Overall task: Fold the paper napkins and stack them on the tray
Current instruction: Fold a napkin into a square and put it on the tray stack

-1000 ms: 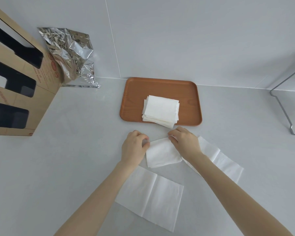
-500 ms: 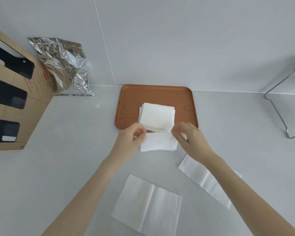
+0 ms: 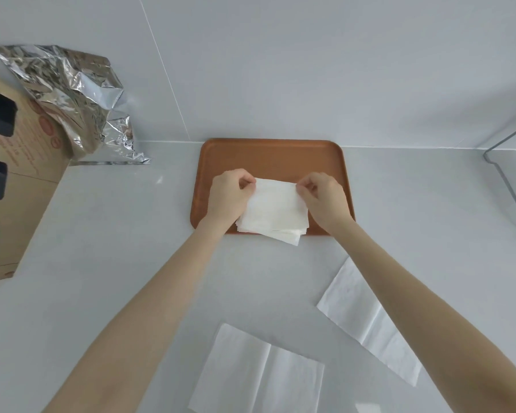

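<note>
A brown tray (image 3: pixel 268 155) lies against the back wall on the white counter. A stack of folded white napkins (image 3: pixel 286 236) rests on its near half and overhangs the front rim. Over that stack I hold a folded napkin (image 3: pixel 276 201) by its two far corners. My left hand (image 3: pixel 228 193) pinches the far left corner and my right hand (image 3: pixel 323 195) pinches the far right one. Two unfolded napkins lie on the counter nearer me: one in front (image 3: pixel 256 374), one to the right (image 3: pixel 367 320), partly under my right forearm.
A crumpled silver foil bag (image 3: pixel 72 99) leans at the back left beside a brown cardboard box (image 3: pixel 18 198) with dark cut-outs. A bent metal wire stand (image 3: pixel 507 180) is at the right edge. The wall runs directly behind the tray.
Both hands lifted the folded napkin off the counter and carried it forward over the stack on the tray. The other two napkins stayed put.
</note>
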The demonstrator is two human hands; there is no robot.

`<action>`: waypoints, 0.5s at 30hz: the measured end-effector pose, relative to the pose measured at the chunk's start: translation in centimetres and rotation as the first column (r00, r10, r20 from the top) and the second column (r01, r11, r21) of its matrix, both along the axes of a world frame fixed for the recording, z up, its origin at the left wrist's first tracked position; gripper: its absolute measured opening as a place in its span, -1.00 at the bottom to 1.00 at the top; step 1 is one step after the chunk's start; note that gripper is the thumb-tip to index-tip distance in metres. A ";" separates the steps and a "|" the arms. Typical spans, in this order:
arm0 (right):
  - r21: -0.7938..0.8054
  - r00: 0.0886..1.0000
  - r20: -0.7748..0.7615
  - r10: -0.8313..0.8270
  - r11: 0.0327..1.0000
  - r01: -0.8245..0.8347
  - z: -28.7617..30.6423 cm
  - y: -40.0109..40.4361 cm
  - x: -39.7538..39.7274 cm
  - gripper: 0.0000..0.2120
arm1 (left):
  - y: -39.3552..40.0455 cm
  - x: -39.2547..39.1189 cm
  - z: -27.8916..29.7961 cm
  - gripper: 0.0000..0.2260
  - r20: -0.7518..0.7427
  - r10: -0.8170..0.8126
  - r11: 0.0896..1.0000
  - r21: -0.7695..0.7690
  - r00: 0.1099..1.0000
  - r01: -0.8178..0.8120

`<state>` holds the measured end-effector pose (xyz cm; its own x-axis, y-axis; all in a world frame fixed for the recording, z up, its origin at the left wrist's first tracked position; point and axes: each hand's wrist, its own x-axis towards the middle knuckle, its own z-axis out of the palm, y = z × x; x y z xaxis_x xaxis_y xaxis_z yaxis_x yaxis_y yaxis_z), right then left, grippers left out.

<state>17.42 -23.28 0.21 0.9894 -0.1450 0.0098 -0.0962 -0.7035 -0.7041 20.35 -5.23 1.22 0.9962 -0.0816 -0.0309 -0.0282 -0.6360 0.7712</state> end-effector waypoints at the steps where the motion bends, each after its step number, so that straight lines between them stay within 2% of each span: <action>1: -0.036 1.000 0.015 -0.009 0.999 0.009 -0.5 0.1 0.1 -0.93 | -0.2 0.0 -0.6 -0.92 0.025 0.021 1.000 0.008 0.999 -0.021; 7: -0.121 0.995 0.096 -0.038 0.991 0.050 -2.1 0.7 -0.1 -0.91 | -0.7 -0.4 -2.3 -0.92 0.103 0.117 0.991 0.050 0.988 -0.123; 10: -0.148 0.992 0.115 -0.043 0.987 0.060 -2.0 1.0 -0.4 -0.89 | -0.6 -0.6 -2.0 -0.89 0.090 0.115 0.990 0.068 0.989 -0.122; 15: -0.203 0.974 0.227 0.002 0.978 0.046 0.2 0.5 -2.3 -0.86 | -0.1 -3.2 0.2 -0.92 0.235 0.058 0.991 0.104 0.970 -0.084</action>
<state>15.13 -22.79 0.39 0.9546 -0.1383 0.2637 0.0308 -0.8349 -0.5495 17.14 -5.37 1.37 0.9804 -0.0193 0.1959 -0.1487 -0.7247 0.6728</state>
